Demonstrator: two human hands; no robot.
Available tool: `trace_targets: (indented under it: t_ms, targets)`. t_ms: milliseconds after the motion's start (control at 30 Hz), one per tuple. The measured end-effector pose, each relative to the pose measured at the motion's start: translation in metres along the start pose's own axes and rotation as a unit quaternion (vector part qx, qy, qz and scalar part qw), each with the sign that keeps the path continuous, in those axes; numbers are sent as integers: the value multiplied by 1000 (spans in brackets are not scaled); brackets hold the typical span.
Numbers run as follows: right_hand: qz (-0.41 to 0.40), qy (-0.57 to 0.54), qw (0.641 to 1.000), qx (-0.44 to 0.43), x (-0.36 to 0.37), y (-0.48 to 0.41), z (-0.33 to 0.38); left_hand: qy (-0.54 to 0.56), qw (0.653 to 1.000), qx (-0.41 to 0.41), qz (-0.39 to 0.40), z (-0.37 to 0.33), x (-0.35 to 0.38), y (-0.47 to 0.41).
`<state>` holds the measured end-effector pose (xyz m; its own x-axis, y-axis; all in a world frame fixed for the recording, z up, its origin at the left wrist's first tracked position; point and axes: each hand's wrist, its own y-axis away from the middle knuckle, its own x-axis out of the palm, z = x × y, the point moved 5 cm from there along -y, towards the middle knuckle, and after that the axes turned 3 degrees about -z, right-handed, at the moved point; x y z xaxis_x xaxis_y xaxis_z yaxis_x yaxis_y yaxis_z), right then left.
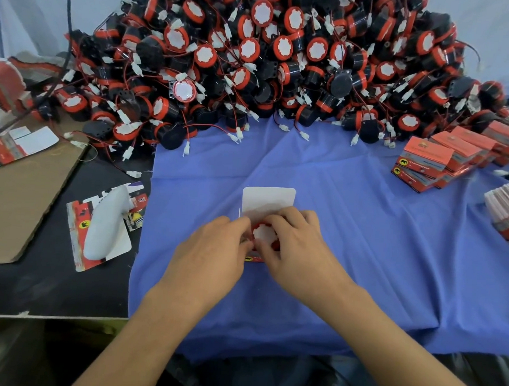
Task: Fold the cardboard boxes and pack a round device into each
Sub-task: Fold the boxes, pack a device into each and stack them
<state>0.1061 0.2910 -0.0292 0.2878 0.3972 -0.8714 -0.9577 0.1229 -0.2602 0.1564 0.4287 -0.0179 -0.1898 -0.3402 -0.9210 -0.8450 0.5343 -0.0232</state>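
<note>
Near the middle of a blue cloth (pixel 348 227), two hands meet over a cardboard box (pixel 269 201) (white flap open, far side). The left hand (pixel 215 249) curls its fingers round the box's left edge. The right hand (pixel 297 248) pinches a round device (pixel 263 233) sitting in the box.

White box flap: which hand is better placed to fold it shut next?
Probably the right hand: pinching the round device, its fingers lie at the base of the white flap; the left hand sits lower, holding the box.
</note>
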Motion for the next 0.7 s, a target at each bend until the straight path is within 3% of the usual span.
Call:
trace_targets:
  t_ms: [367,533,600,700]
  targets:
    - [-41,-79,995,44,8,9,-9,-14,998,-39,43,-4,8,-7]
    - [-114,-125,983,76,9,18,-11,-22,998,-27,46,-4,5,-3]
    - [-152,-157,970,103,9,22,-15,7,1000,-6,7,-1,4,-4]
    - [-174,-267,938,139,12,25,-18,172,980,-9,-99,3,2,2]
